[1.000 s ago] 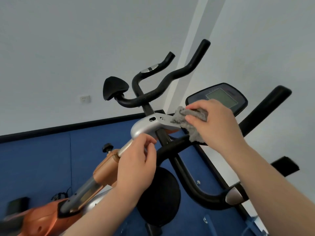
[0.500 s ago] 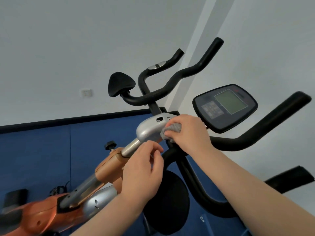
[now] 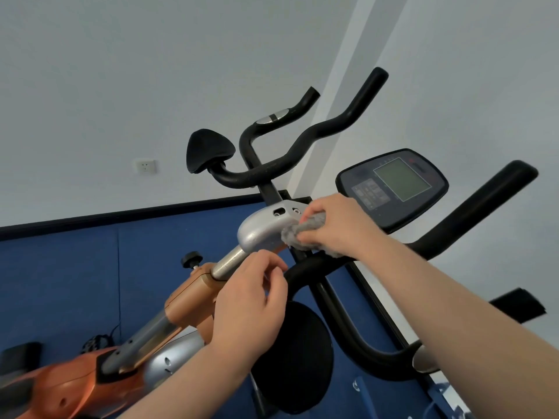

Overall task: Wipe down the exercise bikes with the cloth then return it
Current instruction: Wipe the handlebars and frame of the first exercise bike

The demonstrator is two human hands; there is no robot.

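Floor [image 3: 60,282] blue, walls [image 3: 121,71] white, meeting behind orange exercise bike [image 3: 187,300].

— What sort of place is this?
— A gym room: two exercise bikes [image 3: 193,300] side by side, one with a display console [image 3: 393,189], blue padded flooring [image 3: 60,282], and plain white walls [image 3: 121,86].

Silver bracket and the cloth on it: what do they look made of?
Silver bracket: likely cast or painted metal, going by its speckled, semi-gloss sheen; coated plastic is possible. Cloth in the right hand: soft, grey, fuzzy fabric with frayed edges, perhaps microfibre or terry.
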